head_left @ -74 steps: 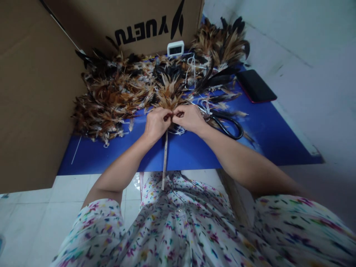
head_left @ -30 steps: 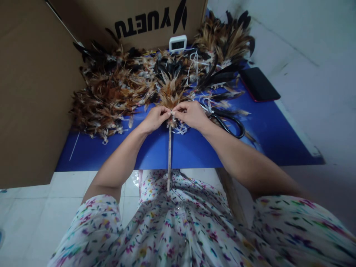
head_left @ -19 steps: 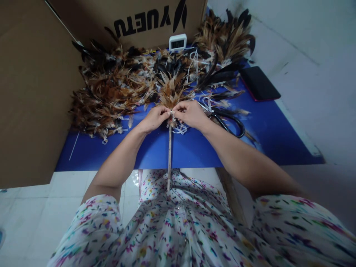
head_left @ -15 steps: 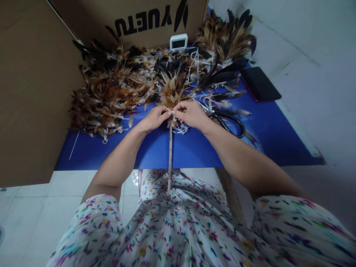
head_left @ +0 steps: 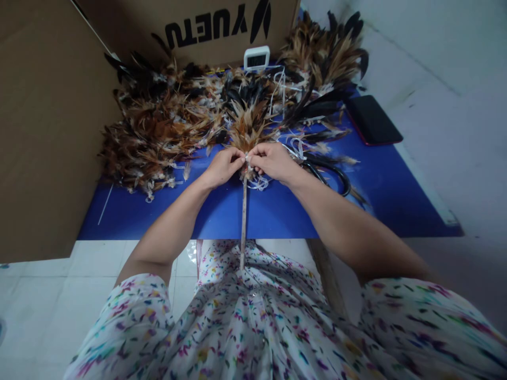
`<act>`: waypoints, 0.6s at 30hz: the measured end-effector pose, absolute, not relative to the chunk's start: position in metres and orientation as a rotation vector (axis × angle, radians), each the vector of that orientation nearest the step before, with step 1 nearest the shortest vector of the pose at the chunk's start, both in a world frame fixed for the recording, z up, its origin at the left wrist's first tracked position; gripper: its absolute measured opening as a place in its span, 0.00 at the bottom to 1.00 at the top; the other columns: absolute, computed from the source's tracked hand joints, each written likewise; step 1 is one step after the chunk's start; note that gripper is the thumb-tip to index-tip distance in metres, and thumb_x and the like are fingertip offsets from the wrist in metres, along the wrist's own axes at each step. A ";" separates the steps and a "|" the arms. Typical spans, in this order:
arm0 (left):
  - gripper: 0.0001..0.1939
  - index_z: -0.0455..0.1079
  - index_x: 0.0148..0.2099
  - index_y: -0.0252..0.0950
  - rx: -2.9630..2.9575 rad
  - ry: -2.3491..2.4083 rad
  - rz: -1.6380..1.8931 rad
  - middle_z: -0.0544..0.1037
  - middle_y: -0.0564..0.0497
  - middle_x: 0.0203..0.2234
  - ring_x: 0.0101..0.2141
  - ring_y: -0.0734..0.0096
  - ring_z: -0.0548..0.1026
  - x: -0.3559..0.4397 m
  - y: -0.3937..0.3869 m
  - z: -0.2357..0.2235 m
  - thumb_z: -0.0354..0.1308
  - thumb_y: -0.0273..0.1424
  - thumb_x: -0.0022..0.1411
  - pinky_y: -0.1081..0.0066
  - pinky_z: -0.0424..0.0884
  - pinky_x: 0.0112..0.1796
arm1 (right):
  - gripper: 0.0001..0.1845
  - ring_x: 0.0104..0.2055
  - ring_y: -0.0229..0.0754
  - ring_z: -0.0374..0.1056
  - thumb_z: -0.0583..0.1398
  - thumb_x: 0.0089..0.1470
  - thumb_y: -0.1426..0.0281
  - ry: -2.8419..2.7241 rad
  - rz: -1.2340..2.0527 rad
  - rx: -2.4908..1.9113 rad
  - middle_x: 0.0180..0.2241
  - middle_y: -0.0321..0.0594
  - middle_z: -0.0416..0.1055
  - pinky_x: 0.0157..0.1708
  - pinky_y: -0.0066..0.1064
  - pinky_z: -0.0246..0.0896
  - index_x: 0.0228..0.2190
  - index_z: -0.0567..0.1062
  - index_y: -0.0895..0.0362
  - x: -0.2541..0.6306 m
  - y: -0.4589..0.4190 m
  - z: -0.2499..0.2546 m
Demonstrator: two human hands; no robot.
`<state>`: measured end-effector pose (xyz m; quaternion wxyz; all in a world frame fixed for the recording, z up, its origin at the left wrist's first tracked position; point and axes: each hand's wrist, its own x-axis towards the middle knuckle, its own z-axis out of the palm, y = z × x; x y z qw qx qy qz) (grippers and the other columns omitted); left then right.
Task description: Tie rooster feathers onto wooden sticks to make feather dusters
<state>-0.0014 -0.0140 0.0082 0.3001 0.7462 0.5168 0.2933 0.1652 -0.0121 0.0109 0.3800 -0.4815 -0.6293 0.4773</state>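
A feather duster (head_left: 248,126) with brown and black feathers lies on the blue table, its thin wooden stick (head_left: 244,221) pointing back at my body and reaching past the table's front edge. My left hand (head_left: 226,164) pinches at the base of the feathers with thumb and forefinger. Opposite it, my right hand (head_left: 271,161) pinches the same spot, the fingertips of both hands almost meeting. Something whitish shows between them, too small to make out. White string (head_left: 259,183) lies curled just below my right hand.
Heaped feathers (head_left: 158,126) cover the table's left and back, with another feather bunch (head_left: 325,47) at back right. Black-handled scissors (head_left: 336,177) lie beside my right wrist. A black phone-like slab (head_left: 374,120), a small white clock (head_left: 256,58) and cardboard boxes (head_left: 43,132) surround the work.
The view has shifted very slightly. Both hands stay pinched at the same place on the feather duster, with hardly any visible movement.
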 end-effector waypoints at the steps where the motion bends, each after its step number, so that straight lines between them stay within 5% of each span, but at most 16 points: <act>1: 0.06 0.71 0.36 0.31 1.987 1.369 0.777 0.76 0.52 0.29 0.31 0.76 0.71 -0.001 -0.014 0.008 0.53 0.26 0.60 0.75 0.65 0.35 | 0.05 0.16 0.30 0.59 0.60 0.50 0.79 -1.598 1.229 -1.232 0.15 0.31 0.65 0.17 0.22 0.57 0.24 0.73 0.61 0.165 -0.013 0.012; 18: 0.04 0.70 0.36 0.34 2.248 1.422 0.875 0.76 0.51 0.29 0.31 0.75 0.71 0.004 -0.018 0.009 0.56 0.23 0.57 0.73 0.66 0.36 | 0.09 0.15 0.29 0.58 0.59 0.50 0.82 -1.622 1.214 -1.259 0.14 0.28 0.63 0.16 0.21 0.55 0.23 0.70 0.59 0.166 -0.013 0.014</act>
